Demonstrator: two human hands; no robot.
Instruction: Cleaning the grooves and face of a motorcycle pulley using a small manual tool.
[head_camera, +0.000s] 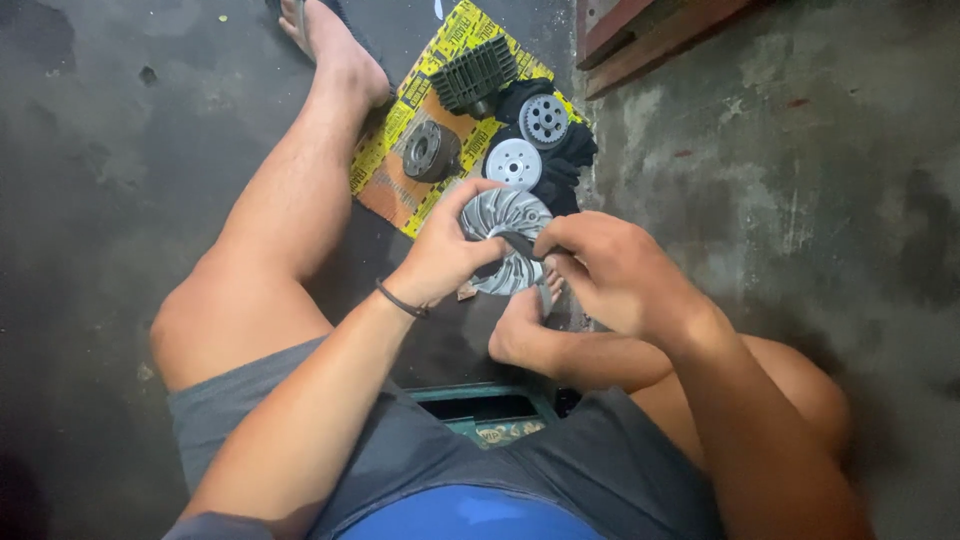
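My left hand (445, 250) grips a round silver finned metal disc (507, 215) by its left rim, holding it above the floor between my knees. My right hand (610, 270) pinches a thin dark tool (520, 243) against the face of the disc. Both hands are close together over my bent right foot (520, 330).
On a yellow-edged cardboard sheet (395, 150) on the floor lie a dark finned block (475, 75), a dark round drum (430, 150), two silver wheels (528, 140) and a black cloth (572, 160). My left leg (280, 220) stretches left. A green box (490, 405) sits under me. Red wooden boards (650, 35) lie upper right.
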